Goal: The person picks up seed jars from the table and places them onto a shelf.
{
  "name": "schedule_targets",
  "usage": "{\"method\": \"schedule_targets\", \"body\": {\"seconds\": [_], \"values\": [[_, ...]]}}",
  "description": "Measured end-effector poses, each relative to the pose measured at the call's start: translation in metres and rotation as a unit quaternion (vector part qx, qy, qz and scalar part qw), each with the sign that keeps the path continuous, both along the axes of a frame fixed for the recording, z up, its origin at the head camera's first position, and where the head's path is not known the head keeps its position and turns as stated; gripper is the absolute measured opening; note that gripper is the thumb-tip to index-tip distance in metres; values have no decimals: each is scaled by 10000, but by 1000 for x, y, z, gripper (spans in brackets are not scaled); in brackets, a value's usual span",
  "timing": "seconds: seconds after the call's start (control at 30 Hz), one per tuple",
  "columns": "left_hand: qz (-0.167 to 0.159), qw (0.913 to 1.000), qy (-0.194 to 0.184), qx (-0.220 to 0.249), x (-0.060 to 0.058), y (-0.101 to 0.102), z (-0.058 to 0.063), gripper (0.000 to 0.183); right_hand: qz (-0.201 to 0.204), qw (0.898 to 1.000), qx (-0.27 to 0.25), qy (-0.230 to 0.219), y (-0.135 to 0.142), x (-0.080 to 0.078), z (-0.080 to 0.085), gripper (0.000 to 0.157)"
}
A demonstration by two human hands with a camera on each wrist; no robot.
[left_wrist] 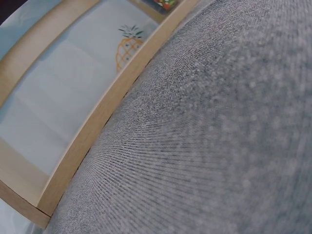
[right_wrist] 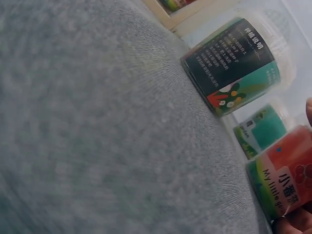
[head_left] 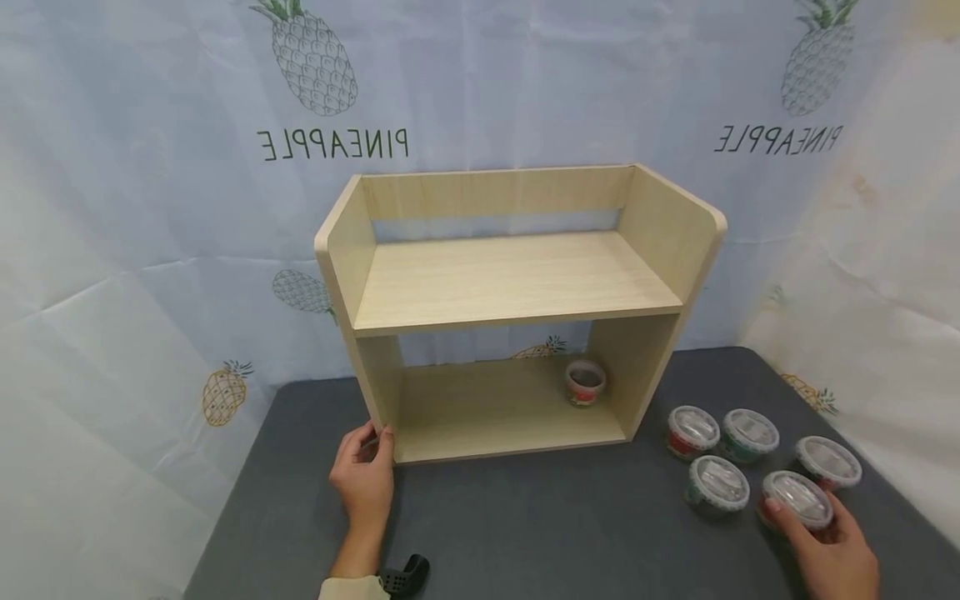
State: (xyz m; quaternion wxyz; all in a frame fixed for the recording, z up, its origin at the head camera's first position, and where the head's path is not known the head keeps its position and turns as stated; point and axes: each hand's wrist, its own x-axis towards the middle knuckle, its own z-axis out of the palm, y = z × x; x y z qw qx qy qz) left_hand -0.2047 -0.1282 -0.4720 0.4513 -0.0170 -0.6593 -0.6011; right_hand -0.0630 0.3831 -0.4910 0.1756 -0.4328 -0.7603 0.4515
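Note:
A two-tier wooden shelf [head_left: 517, 287] stands on the dark tabletop in the head view. My left hand [head_left: 363, 475] pinches the front edge of its left side panel, low down; the left wrist view shows the shelf's bottom board [left_wrist: 97, 117] but not the hand. At the right, my right hand [head_left: 840, 550] grips a clear-lidded plastic tub [head_left: 798, 498] by its sides. That tub's label [right_wrist: 287, 170] is red and green with tomatoes, and it appears upright on the table. One lidded tub [head_left: 585, 383] sits inside the lower tier, near the right panel.
Several more tubs stand close together around the held one: a red one [head_left: 692, 432], a green one [head_left: 750, 435], a dark-labelled one [head_left: 717, 486] and another red one [head_left: 828, 462]. A pineapple-print cloth [head_left: 150, 208] hangs behind and beside the table [head_left: 525, 533].

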Motion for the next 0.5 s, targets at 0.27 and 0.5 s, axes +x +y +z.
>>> {"method": "schedule_targets", "body": {"seconds": [0.27, 0.5], "values": [[34, 10000, -34, 2, 0, -1, 3, 18, -153, 9996, -160, 182, -1, -2, -2, 97], [82, 9999, -60, -45, 2, -1, 3, 18, -214, 9997, -111, -24, -2, 1, -4, 100]]}}
